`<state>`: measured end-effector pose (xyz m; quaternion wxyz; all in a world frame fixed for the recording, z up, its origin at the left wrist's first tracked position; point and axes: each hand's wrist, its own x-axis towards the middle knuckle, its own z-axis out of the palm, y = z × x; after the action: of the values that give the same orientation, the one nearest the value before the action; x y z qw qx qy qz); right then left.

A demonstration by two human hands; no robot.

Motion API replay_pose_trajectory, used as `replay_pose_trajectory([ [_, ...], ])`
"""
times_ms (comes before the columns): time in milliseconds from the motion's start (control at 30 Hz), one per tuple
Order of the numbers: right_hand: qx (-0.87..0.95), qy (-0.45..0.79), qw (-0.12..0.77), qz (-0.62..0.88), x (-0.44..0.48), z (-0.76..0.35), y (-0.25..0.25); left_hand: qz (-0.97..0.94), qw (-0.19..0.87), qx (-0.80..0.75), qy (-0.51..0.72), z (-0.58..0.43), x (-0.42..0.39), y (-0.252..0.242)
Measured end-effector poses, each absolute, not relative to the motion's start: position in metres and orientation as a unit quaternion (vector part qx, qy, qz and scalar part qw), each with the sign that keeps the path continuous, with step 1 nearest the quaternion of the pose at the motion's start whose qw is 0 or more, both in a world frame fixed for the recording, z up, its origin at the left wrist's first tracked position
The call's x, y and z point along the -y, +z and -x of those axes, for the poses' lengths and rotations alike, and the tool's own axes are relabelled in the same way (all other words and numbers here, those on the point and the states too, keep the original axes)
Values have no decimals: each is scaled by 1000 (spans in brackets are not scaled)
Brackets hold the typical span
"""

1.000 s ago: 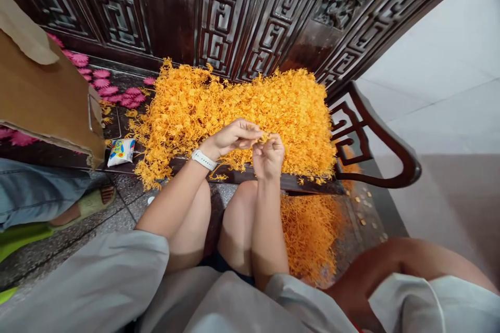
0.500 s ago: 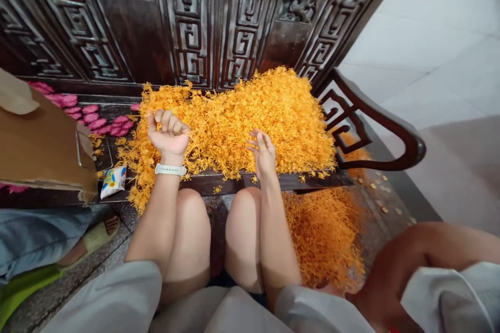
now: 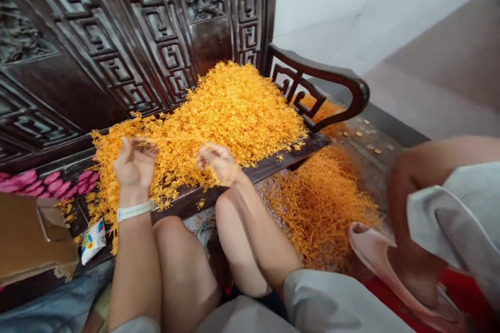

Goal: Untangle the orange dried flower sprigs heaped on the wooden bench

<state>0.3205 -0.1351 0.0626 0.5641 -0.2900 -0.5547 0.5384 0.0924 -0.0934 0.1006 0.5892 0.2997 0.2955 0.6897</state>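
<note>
A big heap of small orange plastic flower pieces [image 3: 238, 106] covers the seat of a dark carved wooden bench [image 3: 273, 162]. My left hand [image 3: 135, 164], with a white watch [image 3: 135, 210] on the wrist, pinches one end of a thin orange strand [image 3: 175, 139] above the heap's near left edge. My right hand [image 3: 219, 162] is blurred, its fingers curled around the strand's other end just over the bench's front edge. My bare knees are below the hands.
A second orange heap [image 3: 320, 203] lies on the floor to the right, under the bench's curved armrest [image 3: 324, 75]. Pink flowers [image 3: 23, 183], a cardboard box [image 3: 31, 234] and a small packet [image 3: 94, 239] are at left. Another person's limb [image 3: 441, 166] and a pink slipper [image 3: 375, 255] are at right.
The view has swung right. My hands were together, then parted onto the heap; now both are lifted with a strand stretched between them.
</note>
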Motion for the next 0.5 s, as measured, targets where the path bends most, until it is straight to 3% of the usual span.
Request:
replay_pose_trajectory([
  [67, 434, 558, 677, 206, 137, -343, 62, -368, 576, -340, 646, -83, 90, 94],
  [133, 336, 542, 754, 156, 139, -357, 61, -491, 579, -400, 513, -84, 91, 90],
  [267, 270, 591, 745, 154, 143, -356, 67, -697, 581, -416, -71, -125, 103, 81],
  [333, 282, 645, 697, 136, 146, -348, 73, -678, 570, -386, -256, -154, 109, 73],
  [433, 298, 720, 623, 75, 155, -336, 83, -662, 549, -405, -311, -186, 112, 61],
  [500, 297, 760, 576, 46, 161, -332, 87, -700, 474, -442, -299, -195, 109, 59],
])
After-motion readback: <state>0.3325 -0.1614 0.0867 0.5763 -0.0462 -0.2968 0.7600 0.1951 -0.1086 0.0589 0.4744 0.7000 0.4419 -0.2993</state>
